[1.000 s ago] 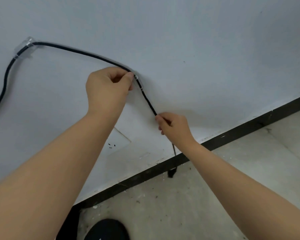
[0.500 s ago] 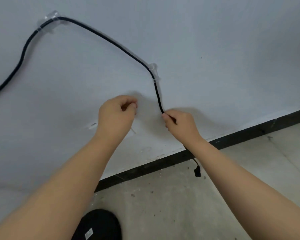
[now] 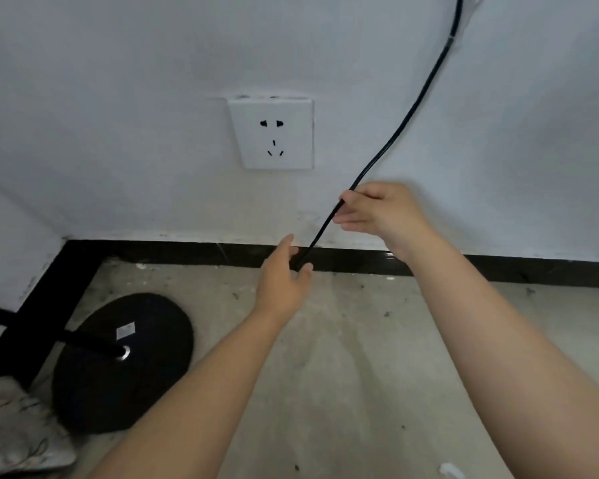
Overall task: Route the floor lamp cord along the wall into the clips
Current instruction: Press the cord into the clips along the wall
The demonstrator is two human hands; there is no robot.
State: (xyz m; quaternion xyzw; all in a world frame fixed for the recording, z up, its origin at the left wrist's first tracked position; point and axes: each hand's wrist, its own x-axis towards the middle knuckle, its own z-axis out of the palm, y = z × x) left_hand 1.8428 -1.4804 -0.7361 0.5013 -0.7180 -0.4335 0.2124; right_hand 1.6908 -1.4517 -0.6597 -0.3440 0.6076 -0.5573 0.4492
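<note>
Right hand (image 3: 377, 210): pinching lamp cord (image 3: 400, 127), now lower.
Left hand (image 3: 284, 278): opening, reaching cord end.
Wall socket (image 3: 274, 133): newly showing.

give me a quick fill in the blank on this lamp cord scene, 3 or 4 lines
1. The right hand pinches the black ____.
2. The wall socket has ____ plugged into it.
3. The lamp base stands on the floor to the ____ of the left hand.
4. The cord runs up to a clear ____ on the wall.

Missing words: cord; nothing; left; clip
</note>
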